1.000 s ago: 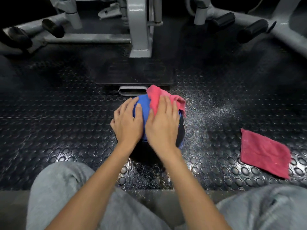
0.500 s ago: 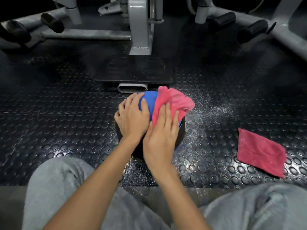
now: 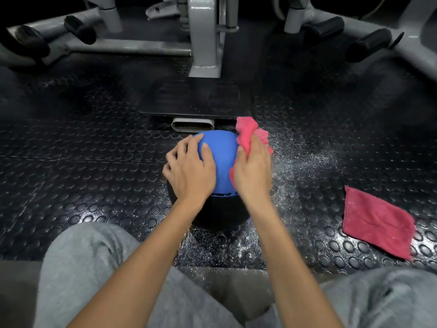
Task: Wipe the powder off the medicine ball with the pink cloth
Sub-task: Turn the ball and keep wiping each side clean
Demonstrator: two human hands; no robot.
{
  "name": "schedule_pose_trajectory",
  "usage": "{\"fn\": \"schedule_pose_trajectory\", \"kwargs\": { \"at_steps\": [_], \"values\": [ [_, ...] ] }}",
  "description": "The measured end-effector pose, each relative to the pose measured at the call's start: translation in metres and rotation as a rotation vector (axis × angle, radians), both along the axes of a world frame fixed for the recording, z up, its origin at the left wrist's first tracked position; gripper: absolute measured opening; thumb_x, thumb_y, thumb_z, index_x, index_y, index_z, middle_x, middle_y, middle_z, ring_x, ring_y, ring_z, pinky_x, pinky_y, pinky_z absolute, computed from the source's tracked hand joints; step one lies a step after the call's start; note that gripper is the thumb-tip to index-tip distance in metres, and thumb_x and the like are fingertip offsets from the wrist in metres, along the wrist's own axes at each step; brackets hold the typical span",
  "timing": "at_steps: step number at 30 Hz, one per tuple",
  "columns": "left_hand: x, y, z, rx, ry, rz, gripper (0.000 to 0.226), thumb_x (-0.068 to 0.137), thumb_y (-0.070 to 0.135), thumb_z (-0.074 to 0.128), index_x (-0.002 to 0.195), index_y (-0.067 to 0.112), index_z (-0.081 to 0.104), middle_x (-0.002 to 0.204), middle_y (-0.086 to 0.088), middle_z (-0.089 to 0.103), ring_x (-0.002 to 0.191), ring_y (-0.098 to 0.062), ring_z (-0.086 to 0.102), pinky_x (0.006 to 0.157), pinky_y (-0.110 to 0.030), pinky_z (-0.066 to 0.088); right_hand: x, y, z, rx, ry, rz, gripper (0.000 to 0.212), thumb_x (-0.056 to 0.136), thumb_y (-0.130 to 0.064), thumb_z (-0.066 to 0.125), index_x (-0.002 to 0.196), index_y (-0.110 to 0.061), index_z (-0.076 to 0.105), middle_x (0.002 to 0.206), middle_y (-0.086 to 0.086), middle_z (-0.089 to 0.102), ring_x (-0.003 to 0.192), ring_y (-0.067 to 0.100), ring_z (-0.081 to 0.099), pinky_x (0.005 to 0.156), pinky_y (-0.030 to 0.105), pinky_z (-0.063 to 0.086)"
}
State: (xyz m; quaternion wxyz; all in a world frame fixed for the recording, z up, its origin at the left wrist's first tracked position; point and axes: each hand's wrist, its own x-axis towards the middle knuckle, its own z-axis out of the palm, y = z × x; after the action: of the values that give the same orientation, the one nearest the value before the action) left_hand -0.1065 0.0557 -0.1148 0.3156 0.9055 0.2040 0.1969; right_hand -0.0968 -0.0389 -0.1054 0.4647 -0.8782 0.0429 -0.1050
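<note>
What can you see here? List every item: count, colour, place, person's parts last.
medicine ball: one, blue over black, floor centre
pink cloth: one, pink, bunched on ball's right side
second cloth: one, pink, flat on floor, right
powder: scatter, white, floor right of ball
floor: one, black, studded
machine frame: one, grey, at back
trouser legs: two, grey, bottom
left hand: one, grips ball's left side
right hand: one, holds pink cloth on ball
</note>
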Motion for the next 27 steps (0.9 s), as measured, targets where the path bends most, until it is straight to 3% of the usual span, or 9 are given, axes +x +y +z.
{"fn": "schedule_pose_trajectory", "kwargs": {
  "at_steps": [2,6,10,12,15,18,20,22,27],
  "values": [
    [0.006,0.005,0.002,-0.025,0.023,-0.020,0.036,0.096,0.035,0.035,0.128,0.033,0.050,0.139,0.013,0.044,0.127,-0.020,0.034,0.102,-0.040,0.025,-0.032,0.017,-0.004,-0.060,-0.163,0.036,0.050,0.094,-0.021,0.037,0.140,-0.003,0.032,0.149,0.010,0.032,0.141,0.029,0.016,0.116,0.034,0.008],
    [0.000,0.011,-0.002,-0.037,0.007,-0.067,0.039,0.095,0.039,0.033,0.130,0.035,0.049,0.140,0.014,0.043,0.127,-0.019,0.034,0.103,-0.040,0.025,-0.040,0.024,-0.011,-0.141,-0.232,0.052,0.058,0.091,-0.035,0.025,0.139,-0.005,0.036,0.147,0.008,0.035,0.141,0.030,0.017,0.114,0.037,0.010],
    [-0.010,0.003,-0.006,0.012,-0.036,-0.038,0.056,0.085,0.051,0.021,0.131,0.034,0.049,0.141,0.013,0.043,0.126,-0.021,0.034,0.101,-0.041,0.025,0.008,0.006,-0.001,-0.152,-0.129,0.124,0.049,0.090,-0.029,0.030,0.130,-0.005,0.046,0.137,0.012,0.048,0.133,0.030,0.033,0.111,0.038,0.020],
    [-0.016,-0.003,-0.008,0.060,-0.079,-0.027,0.060,0.084,0.053,0.018,0.129,0.032,0.051,0.139,0.011,0.045,0.123,-0.023,0.036,0.099,-0.042,0.027,0.031,-0.004,0.009,-0.120,-0.025,0.125,0.041,0.094,-0.027,0.032,0.123,-0.006,0.050,0.126,0.015,0.054,0.121,0.031,0.045,0.099,0.035,0.032],
    [-0.021,-0.011,-0.011,0.120,-0.108,0.003,0.053,0.086,0.046,0.025,0.125,0.027,0.056,0.134,0.006,0.051,0.119,-0.029,0.044,0.095,-0.046,0.032,0.049,-0.016,0.020,-0.054,0.155,0.135,0.031,0.097,-0.024,0.036,0.118,-0.010,0.053,0.119,0.014,0.058,0.112,0.030,0.050,0.085,0.032,0.037],
    [-0.023,-0.018,-0.012,0.173,-0.119,0.009,0.046,0.087,0.041,0.033,0.119,0.023,0.060,0.129,0.001,0.057,0.112,-0.034,0.050,0.090,-0.049,0.038,0.028,-0.013,0.014,-0.111,0.030,0.135,0.038,0.094,-0.027,0.034,0.122,-0.010,0.053,0.124,0.011,0.056,0.119,0.030,0.045,0.095,0.035,0.033],
    [-0.022,-0.019,-0.011,0.195,-0.118,-0.003,0.045,0.087,0.040,0.034,0.118,0.022,0.061,0.127,0.000,0.058,0.111,-0.035,0.052,0.089,-0.049,0.039,-0.004,-0.003,0.006,-0.107,-0.108,0.104,0.051,0.087,-0.029,0.032,0.131,-0.010,0.049,0.136,0.007,0.049,0.131,0.028,0.034,0.108,0.033,0.021],
    [-0.025,-0.019,-0.012,0.203,-0.114,-0.039,0.045,0.087,0.040,0.034,0.117,0.021,0.062,0.126,-0.001,0.059,0.111,-0.034,0.053,0.090,-0.050,0.039,-0.036,0.004,-0.002,-0.058,-0.196,0.055,0.051,0.088,-0.028,0.034,0.135,-0.010,0.044,0.142,0.004,0.044,0.137,0.025,0.025,0.112,0.028,0.012],
    [-0.039,-0.023,-0.016,0.237,-0.160,-0.146,0.043,0.088,0.038,0.036,0.117,0.021,0.063,0.126,0.000,0.059,0.116,-0.033,0.051,0.093,-0.049,0.036,-0.064,-0.004,-0.015,-0.034,-0.262,0.010,0.053,0.090,-0.034,0.030,0.135,-0.009,0.044,0.141,0.002,0.044,0.137,0.022,0.025,0.112,0.028,0.015]
  ]
}}
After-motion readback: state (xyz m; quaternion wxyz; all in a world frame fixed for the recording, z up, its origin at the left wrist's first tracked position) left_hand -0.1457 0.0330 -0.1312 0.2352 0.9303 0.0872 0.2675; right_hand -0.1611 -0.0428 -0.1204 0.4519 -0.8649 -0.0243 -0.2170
